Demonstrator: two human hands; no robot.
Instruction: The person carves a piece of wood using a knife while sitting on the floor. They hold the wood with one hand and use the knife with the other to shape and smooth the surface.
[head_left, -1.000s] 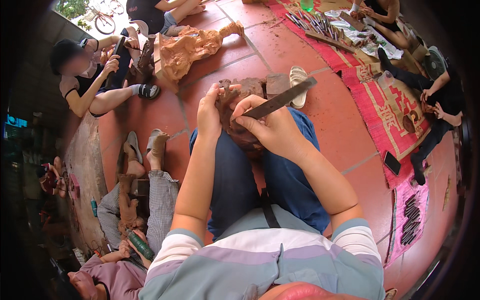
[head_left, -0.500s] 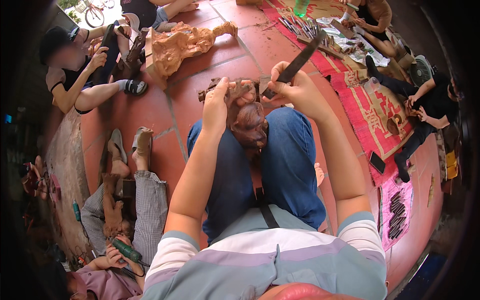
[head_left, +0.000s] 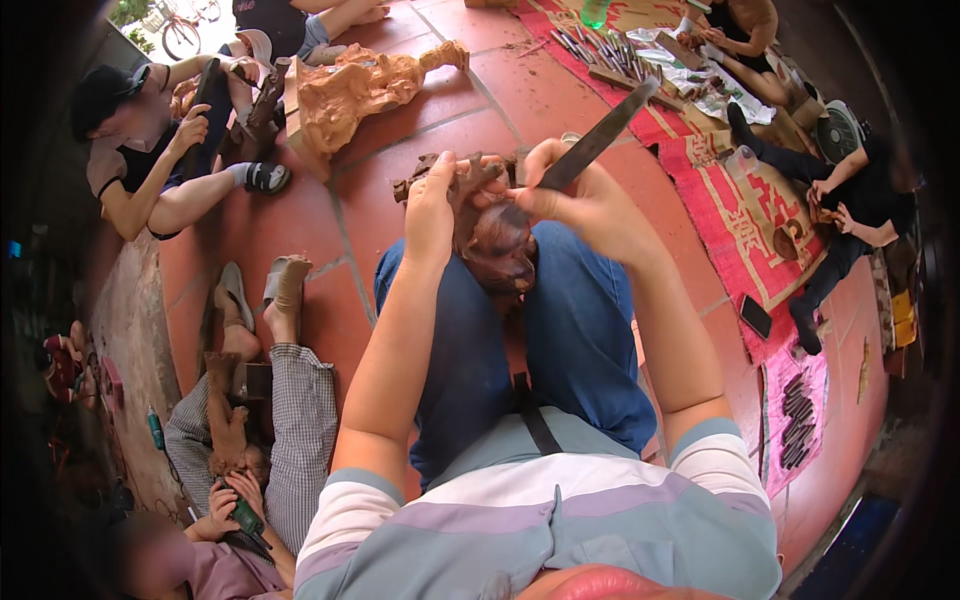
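Note:
A dark brown wood carving (head_left: 502,246) with a rounded, polished lump rests between my knees, its upper end rough and branching. My left hand (head_left: 434,208) is closed around the upper left of it, fingers curled over the top. My right hand (head_left: 588,208) grips a long flat dark file (head_left: 606,132), which points up and to the right, away from me. The fingers of that hand are right beside the carving's upper right side, close to my left fingertips. Whether the file's lower end touches the wood is hidden by my right hand.
A larger pale wood carving (head_left: 365,95) lies on the red tile floor (head_left: 410,150). On the red mat (head_left: 720,215) at right are chisels (head_left: 610,55) and a phone (head_left: 756,316). Several people sit around; one at lower left holds a green power tool (head_left: 247,518).
My right hand has shifted left toward the carving, and the file leans further to the right. The left hand keeps its hold. At lower left, the person's power tool has turned.

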